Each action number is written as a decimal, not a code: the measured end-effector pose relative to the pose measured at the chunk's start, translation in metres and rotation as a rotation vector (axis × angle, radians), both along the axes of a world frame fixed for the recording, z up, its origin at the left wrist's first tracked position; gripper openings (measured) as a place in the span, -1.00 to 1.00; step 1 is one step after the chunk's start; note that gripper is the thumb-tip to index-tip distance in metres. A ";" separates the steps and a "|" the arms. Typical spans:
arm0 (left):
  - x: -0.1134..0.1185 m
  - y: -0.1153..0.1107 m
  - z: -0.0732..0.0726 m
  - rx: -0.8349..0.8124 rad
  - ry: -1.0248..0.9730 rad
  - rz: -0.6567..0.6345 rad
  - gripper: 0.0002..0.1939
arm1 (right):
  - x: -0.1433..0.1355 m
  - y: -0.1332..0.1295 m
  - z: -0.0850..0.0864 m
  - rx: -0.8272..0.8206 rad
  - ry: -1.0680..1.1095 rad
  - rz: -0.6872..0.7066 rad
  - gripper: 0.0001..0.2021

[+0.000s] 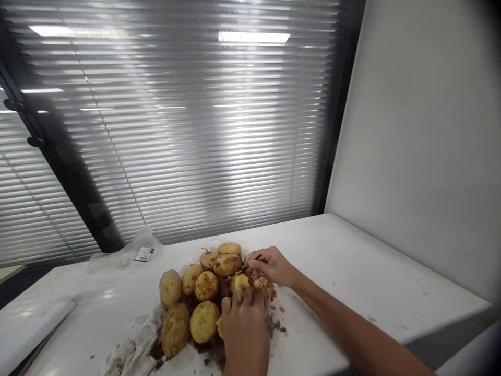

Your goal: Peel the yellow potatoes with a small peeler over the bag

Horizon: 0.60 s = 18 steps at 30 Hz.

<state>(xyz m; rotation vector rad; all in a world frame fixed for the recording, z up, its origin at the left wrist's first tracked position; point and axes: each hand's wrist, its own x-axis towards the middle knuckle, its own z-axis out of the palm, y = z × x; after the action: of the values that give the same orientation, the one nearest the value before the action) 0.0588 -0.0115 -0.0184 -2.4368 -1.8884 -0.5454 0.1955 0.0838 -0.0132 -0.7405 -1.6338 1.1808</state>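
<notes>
My left hand point(246, 331) is bent over the front of the pile, its fingers curled against a pale yellow, partly peeled potato point(240, 282). Most of its grip is hidden behind the back of the hand. My right hand point(275, 266) is closed around a thin dark tool point(258, 256), whose kind is too small to make out; its far end points into the pile beside the potato. Several whole potatoes point(176, 329) with brown, patchy skins lie left of my hands. Crumbly peelings and scraps point(263, 282) are heaped under and beside my right hand.
Crumpled, soiled white plastic point(135, 339) lies under the potatoes at front left. A clear plastic bag with a label point(144, 254) is at the back left of the white table point(321, 250). A flat white object point(33, 334) is at far left. Blinds and a wall stand behind.
</notes>
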 end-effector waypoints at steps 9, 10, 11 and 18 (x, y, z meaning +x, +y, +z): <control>0.000 0.001 0.000 0.004 0.014 0.000 -0.74 | 0.001 0.003 -0.003 -0.021 -0.009 0.009 -0.66; 0.000 0.000 0.000 0.003 0.020 0.002 -0.74 | 0.002 0.003 -0.002 -0.025 -0.006 -0.006 -0.65; 0.000 0.000 0.000 0.003 0.022 0.005 -0.73 | 0.002 0.003 -0.001 -0.028 -0.007 0.000 -0.64; 0.000 -0.001 -0.001 0.016 0.020 0.003 -0.74 | 0.001 0.003 0.000 -0.074 -0.038 0.076 -0.61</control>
<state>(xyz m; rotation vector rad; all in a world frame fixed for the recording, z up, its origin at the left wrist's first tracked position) 0.0584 -0.0121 -0.0198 -2.4201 -1.8725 -0.5312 0.1960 0.0865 -0.0128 -0.7574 -1.6691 1.2945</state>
